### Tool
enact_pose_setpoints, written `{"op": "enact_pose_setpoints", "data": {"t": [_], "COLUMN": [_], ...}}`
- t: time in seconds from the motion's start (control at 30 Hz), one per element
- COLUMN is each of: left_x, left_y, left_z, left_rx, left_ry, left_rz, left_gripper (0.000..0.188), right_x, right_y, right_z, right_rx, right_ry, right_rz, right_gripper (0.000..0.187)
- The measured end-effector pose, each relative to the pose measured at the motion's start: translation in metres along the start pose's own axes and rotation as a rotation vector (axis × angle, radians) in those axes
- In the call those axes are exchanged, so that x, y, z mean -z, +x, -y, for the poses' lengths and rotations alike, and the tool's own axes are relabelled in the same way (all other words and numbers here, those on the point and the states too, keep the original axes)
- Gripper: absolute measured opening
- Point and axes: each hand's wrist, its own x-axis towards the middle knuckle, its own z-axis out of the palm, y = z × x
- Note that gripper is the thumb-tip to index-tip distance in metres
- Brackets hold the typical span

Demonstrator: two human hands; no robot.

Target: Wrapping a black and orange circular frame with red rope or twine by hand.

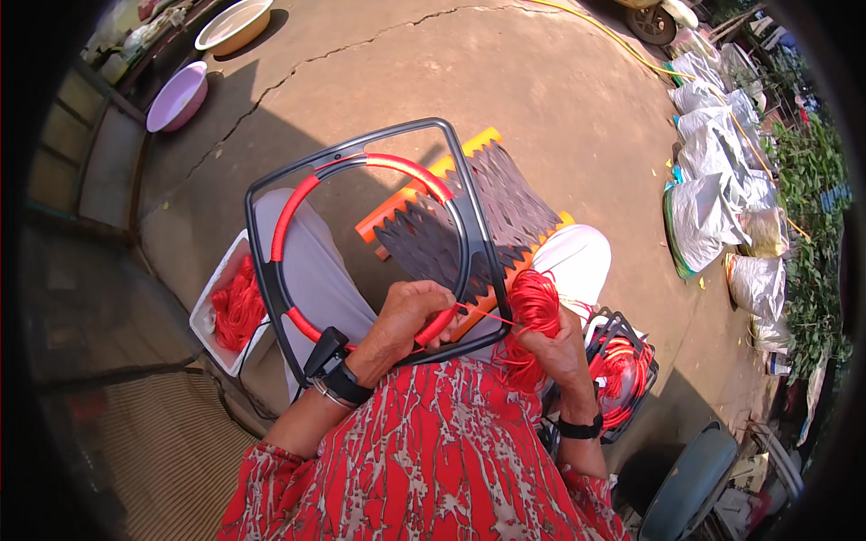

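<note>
A dark grey rounded-square frame (361, 142) stands tilted over my lap, with a ring (286, 216) inside it. Red cord is wound tightly round several stretches of the ring; black shows between them. My left hand (417, 316) closes on the ring's lower right part, its fingertips partly hidden behind it. From there a thin red cord (487, 314) runs across the frame's side to my right hand (555, 347). That hand is wrapped round a thick, loose hank of red cord (534, 302).
In front of my knees is a low seat with dark webbing (514, 194) and orange tubes. A white box (200, 316) of red cord sits at left; more frames (642, 361) with red cord lie at right. White sacks (704, 216) line the far right; basins (178, 96) stand far left.
</note>
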Motion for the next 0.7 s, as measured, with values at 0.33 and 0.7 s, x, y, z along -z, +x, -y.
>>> {"op": "enact_pose_setpoints", "data": {"t": [0.33, 0.7], "left_x": [0.013, 0.011], "left_y": [0.037, 0.054], "left_z": [0.012, 0.021], "left_rx": [-0.025, -0.052], "left_ry": [0.1, 0.226], "left_rz": [-0.09, -0.265], "left_gripper": [0.011, 0.011], "right_x": [-0.003, 0.012], "right_y": [0.007, 0.012], "right_z": [0.016, 0.018], "right_rx": [-0.209, 0.031], "right_ry": [-0.084, -0.225], "right_rz": [-0.169, -0.307], "right_gripper": [0.026, 0.032]}}
